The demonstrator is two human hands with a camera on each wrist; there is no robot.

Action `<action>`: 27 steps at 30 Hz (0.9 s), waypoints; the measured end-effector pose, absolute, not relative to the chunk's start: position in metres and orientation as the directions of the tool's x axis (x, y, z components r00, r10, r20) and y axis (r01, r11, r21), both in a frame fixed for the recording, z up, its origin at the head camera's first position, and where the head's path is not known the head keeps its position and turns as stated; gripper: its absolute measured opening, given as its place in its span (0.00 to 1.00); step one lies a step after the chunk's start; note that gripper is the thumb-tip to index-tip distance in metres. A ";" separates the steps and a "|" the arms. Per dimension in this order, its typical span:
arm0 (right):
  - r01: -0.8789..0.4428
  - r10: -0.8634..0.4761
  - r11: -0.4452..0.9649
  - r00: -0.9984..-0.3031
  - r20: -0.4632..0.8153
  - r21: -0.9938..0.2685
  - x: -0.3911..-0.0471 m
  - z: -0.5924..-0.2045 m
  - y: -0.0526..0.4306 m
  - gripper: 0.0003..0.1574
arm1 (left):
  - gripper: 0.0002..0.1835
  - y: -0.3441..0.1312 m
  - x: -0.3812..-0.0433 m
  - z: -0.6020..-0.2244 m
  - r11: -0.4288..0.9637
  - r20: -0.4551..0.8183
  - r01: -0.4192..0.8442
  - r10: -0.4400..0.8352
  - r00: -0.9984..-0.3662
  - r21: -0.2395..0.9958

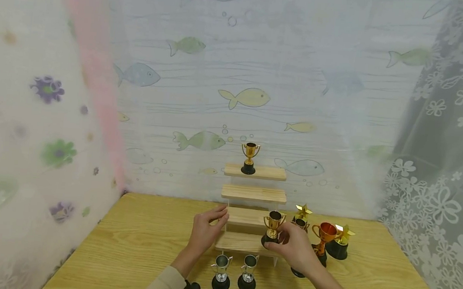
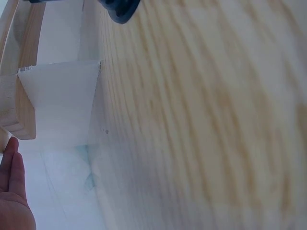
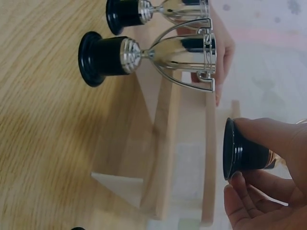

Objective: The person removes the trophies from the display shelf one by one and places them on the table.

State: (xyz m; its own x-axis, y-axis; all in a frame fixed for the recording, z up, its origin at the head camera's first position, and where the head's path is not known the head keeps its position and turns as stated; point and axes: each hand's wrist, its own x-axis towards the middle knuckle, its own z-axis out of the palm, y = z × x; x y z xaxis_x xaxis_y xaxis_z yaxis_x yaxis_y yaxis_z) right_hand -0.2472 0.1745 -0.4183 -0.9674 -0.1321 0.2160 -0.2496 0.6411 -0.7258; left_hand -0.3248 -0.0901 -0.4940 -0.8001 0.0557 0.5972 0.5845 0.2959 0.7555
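Note:
My right hand (image 1: 298,249) pinches a gold trophy cup (image 1: 274,221) by its black base (image 3: 247,151), holding it upright at the right end of the lower steps. The base is clear of the wood in the right wrist view. My left hand (image 1: 205,233) has its fingers extended at the left edge of the tiered wooden display stand (image 1: 254,194); its fingers (image 2: 17,172) show beside a shelf end in the left wrist view. Another gold trophy cup (image 1: 250,154) stands on the stand's top step.
Two silver trophy cups (image 1: 221,273) stand before the stand. Right of it are a red-orange trophy cup (image 1: 324,235), star trophies (image 1: 342,244) and another cup (image 1: 300,223) partly behind my right hand. A fish-patterned curtain (image 1: 201,115) hangs behind the wooden table (image 1: 146,237).

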 end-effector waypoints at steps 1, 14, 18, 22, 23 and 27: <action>-0.248 -0.131 0.641 -0.968 0.215 -0.726 -0.247 -0.419 0.175 0.21 | 0.13 -0.090 -0.325 -0.494 0.294 0.597 0.584 0.054 -0.800 0.757; -0.217 -0.125 0.637 -0.976 0.178 -0.740 -0.243 -0.424 0.177 0.19 | 0.14 -0.090 -0.323 -0.493 0.301 0.584 0.573 0.059 -0.809 0.763; -0.217 -0.123 0.637 -0.976 0.181 -0.740 -0.242 -0.424 0.176 0.19 | 0.14 -0.090 -0.324 -0.493 0.297 0.592 0.578 0.051 -0.804 0.760; -0.218 -0.121 0.639 -0.976 0.184 -0.737 -0.240 -0.426 0.175 0.20 | 0.14 -0.090 -0.325 -0.495 0.292 0.596 0.581 0.046 -0.802 0.760; -0.219 -0.123 0.638 -0.975 0.184 -0.738 -0.240 -0.427 0.175 0.20 | 0.14 -0.090 -0.325 -0.495 0.291 0.593 0.578 0.046 -0.804 0.762; -0.229 -0.134 0.642 -0.973 0.187 -0.732 -0.238 -0.430 0.176 0.20 | 0.14 -0.090 -0.325 -0.495 0.285 0.581 0.569 0.049 -0.812 0.771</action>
